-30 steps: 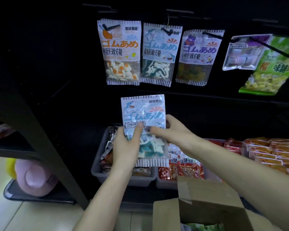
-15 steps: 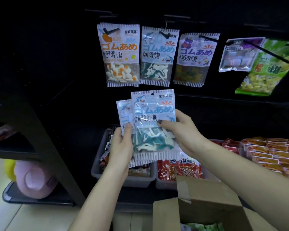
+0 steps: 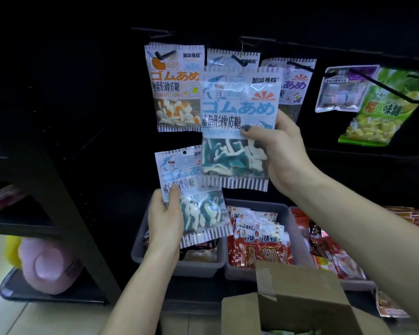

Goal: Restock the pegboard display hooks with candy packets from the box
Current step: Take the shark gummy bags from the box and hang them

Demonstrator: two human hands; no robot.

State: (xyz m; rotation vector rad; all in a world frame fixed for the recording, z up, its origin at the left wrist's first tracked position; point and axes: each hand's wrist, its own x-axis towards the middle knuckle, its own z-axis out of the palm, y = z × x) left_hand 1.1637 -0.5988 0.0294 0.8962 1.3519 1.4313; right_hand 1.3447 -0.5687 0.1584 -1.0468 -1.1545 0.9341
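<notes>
Right hand: the right hand (image 3: 279, 155) is pinching the raised shark gummy packet (image 3: 238, 128), thumb on its front and fingers curled behind, and is lifting it in front of the hanging shark packet (image 3: 232, 59) on the middle hook (image 3: 237, 61).
Left hand: the left hand (image 3: 163, 220) is gripping the second shark gummy packet (image 3: 191, 189) by its left edge, thumb across the print, holding it low over the grey bin (image 3: 196, 264).
Change: a second ago both packets were sitting together as one stack; now they are splitting apart, the right one rising to hook height while the left one is staying down.
Meaning for the task: one packet looks ready for threading; its hang hole is probably nearing the hook tip, though I cannot tell whether it is on yet.
Neighbours: the egg gummy packet (image 3: 174, 88) is hanging just left; the bear gummy packet (image 3: 294, 85) is partly hidden behind.
Supply: the cardboard box (image 3: 298, 303) is standing open below right.
</notes>
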